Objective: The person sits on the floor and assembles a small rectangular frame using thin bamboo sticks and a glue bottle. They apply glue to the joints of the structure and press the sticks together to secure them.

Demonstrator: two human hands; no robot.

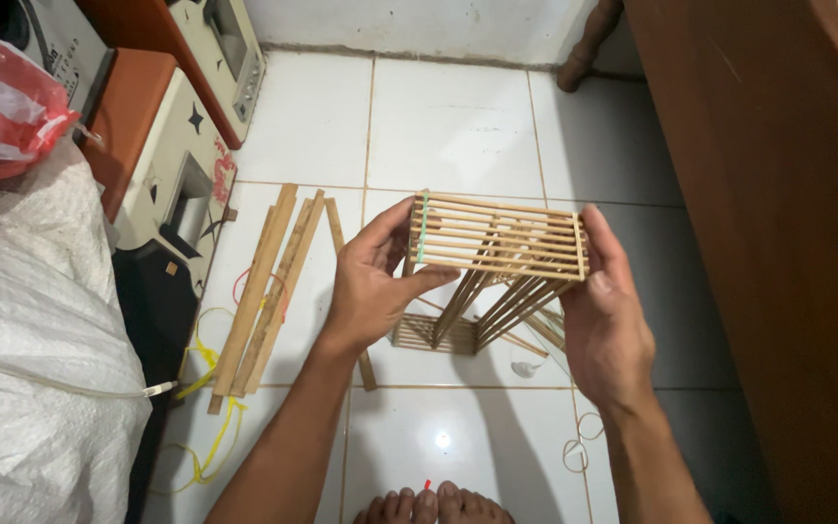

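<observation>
I hold a small cage-like frame of thin bamboo sticks (495, 245) above the white tiled floor. My left hand (372, 281) grips its left end, thumb under the slats, fingers over the top by a green binding. My right hand (605, 311) clasps the right end, palm turned inward. The frame's lower part slants down toward the floor between my hands.
Several flat bamboo strips (266, 286) lie on the tiles at left, beside yellow cord (208, 388). A white woven sack (36, 320) and machines (177, 184) stand at far left. A wooden panel (778, 243) runs along the right. Rubber bands (582, 439) lie near my feet (429, 507).
</observation>
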